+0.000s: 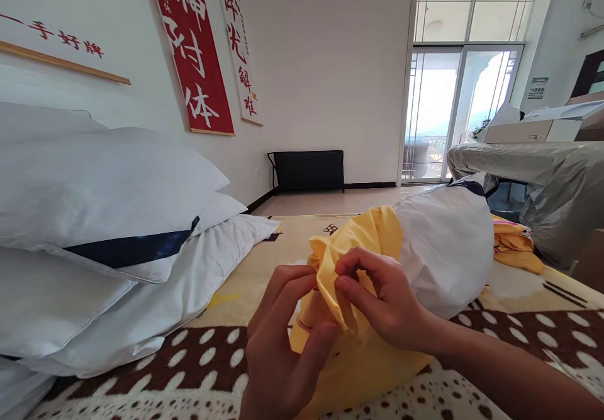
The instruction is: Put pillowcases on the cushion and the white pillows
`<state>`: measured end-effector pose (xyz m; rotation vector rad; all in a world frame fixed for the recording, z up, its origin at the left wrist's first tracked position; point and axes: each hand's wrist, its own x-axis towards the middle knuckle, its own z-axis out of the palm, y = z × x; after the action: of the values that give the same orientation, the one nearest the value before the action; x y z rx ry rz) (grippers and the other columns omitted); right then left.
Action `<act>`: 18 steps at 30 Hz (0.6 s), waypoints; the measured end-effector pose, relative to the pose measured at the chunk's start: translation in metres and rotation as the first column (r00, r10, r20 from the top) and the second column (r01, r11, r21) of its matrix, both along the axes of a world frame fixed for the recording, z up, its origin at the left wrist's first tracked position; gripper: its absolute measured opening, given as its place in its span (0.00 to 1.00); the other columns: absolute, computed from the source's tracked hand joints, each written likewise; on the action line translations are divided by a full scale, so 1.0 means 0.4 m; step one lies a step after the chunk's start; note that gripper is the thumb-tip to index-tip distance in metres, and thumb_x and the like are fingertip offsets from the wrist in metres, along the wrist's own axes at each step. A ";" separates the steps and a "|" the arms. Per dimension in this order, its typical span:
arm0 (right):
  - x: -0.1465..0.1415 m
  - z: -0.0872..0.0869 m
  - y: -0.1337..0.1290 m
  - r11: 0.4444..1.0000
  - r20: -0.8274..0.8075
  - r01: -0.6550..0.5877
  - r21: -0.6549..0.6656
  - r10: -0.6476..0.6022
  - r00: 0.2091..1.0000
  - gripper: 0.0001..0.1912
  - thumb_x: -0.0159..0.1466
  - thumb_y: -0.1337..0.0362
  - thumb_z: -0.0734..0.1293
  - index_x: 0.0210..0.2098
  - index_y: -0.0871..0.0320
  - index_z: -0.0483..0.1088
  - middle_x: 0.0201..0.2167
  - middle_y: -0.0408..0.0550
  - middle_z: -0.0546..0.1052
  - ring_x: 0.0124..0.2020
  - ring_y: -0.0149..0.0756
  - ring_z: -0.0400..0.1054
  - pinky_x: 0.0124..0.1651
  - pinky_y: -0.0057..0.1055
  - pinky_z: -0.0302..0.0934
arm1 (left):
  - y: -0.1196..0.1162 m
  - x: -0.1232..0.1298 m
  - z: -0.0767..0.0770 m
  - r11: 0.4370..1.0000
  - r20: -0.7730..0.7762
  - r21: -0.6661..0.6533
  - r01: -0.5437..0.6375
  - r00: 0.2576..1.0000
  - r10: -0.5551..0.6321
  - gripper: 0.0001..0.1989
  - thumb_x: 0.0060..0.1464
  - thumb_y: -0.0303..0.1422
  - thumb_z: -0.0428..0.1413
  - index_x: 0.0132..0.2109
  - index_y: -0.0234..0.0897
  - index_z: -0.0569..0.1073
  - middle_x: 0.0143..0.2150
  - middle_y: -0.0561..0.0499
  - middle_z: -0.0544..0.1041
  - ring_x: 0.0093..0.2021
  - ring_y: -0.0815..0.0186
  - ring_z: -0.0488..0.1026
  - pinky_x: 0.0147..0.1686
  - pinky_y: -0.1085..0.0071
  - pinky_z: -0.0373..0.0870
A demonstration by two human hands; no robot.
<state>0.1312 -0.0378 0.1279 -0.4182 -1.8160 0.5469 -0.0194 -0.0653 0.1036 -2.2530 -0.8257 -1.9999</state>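
A yellow pillowcase is drawn partway over a white pillow, whose bare end sticks out to the right. My left hand grips the pillowcase's gathered edge from the left, fingers behind and thumb in front. From the right, my right hand pinches the same edge between thumb and forefinger. A small pale zipper end or thread shows at the low tip of the edge between the hands. Lower down, the yellow cloth spreads over the bed below my hands.
Several white pillows with dark blue bands are stacked at left. The patterned bedspread lies beneath everything. Folded yellow-orange cloth lies at right, near a plastic-wrapped piece of furniture bearing boxes. A black folded frame leans against the far wall.
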 end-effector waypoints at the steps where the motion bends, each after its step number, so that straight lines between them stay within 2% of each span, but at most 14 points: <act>1: 0.000 -0.001 0.000 1.000 0.009 0.007 0.014 -0.007 1.000 0.03 0.62 0.67 0.63 0.31 0.59 0.64 0.24 0.40 0.67 0.26 0.26 0.60 0.29 0.23 0.58 | -0.003 0.000 0.003 0.998 -0.026 0.010 -0.055 0.998 0.055 0.07 0.55 0.28 0.54 0.42 0.38 0.71 0.41 0.46 0.71 0.41 0.61 0.69 0.39 0.67 0.68; 4: 0.005 -0.005 0.003 0.994 0.072 -0.005 0.106 -0.002 0.997 0.02 0.62 0.69 0.62 0.32 0.58 0.64 0.25 0.41 0.68 0.26 0.26 0.60 0.29 0.23 0.58 | -0.014 0.013 0.011 0.980 0.047 -0.043 -0.193 0.980 0.195 0.02 0.56 0.28 0.54 0.36 0.39 0.71 0.35 0.49 0.72 0.36 0.63 0.69 0.37 0.68 0.68; 6: 0.010 -0.006 0.006 0.977 0.120 -0.009 0.213 -0.017 0.993 0.03 0.62 0.71 0.60 0.34 0.58 0.64 0.27 0.42 0.68 0.27 0.27 0.60 0.30 0.24 0.58 | -0.020 0.025 0.014 0.974 0.113 -0.129 -0.185 0.973 0.200 0.04 0.57 0.30 0.52 0.34 0.39 0.70 0.33 0.49 0.71 0.34 0.64 0.69 0.37 0.68 0.69; 9: 0.014 -0.008 0.010 0.932 0.156 0.026 0.363 -0.088 0.984 0.04 0.63 0.71 0.58 0.36 0.58 0.63 0.27 0.43 0.68 0.28 0.28 0.61 0.32 0.25 0.58 | -0.025 0.034 0.016 0.970 0.172 -0.222 -0.103 0.975 0.142 0.05 0.57 0.32 0.52 0.33 0.39 0.69 0.32 0.51 0.69 0.32 0.66 0.67 0.36 0.70 0.68; 11: 0.014 -0.009 0.011 0.910 0.172 0.059 0.410 -0.141 0.975 0.03 0.64 0.70 0.58 0.35 0.57 0.61 0.27 0.42 0.67 0.27 0.28 0.59 0.32 0.25 0.57 | -0.027 0.031 0.018 0.955 0.213 -0.295 -0.014 0.974 0.080 0.06 0.57 0.33 0.53 0.31 0.38 0.68 0.30 0.52 0.68 0.29 0.68 0.65 0.33 0.72 0.66; 15: 0.007 -0.009 0.014 0.886 0.206 0.066 0.458 -0.179 0.962 0.07 0.66 0.67 0.57 0.31 0.56 0.56 0.24 0.40 0.64 0.24 0.27 0.56 0.30 0.24 0.55 | -0.032 0.016 0.026 0.875 0.321 -0.429 0.226 0.943 -0.086 0.10 0.54 0.37 0.56 0.29 0.37 0.66 0.28 0.52 0.65 0.28 0.69 0.63 0.28 0.74 0.62; 18: 0.002 -0.005 0.019 0.845 0.213 0.051 0.533 -0.192 0.958 0.09 0.68 0.66 0.56 0.30 0.56 0.54 0.23 0.40 0.64 0.23 0.27 0.55 0.30 0.23 0.55 | -0.032 0.003 0.030 0.828 0.369 -0.457 0.326 0.916 -0.158 0.11 0.52 0.37 0.59 0.29 0.36 0.69 0.29 0.51 0.65 0.31 0.67 0.62 0.28 0.75 0.61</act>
<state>0.1319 -0.0304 0.1258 -0.2313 -2.0793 -0.1150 -0.0182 -0.0781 0.1157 -2.4276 -1.2929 -2.5698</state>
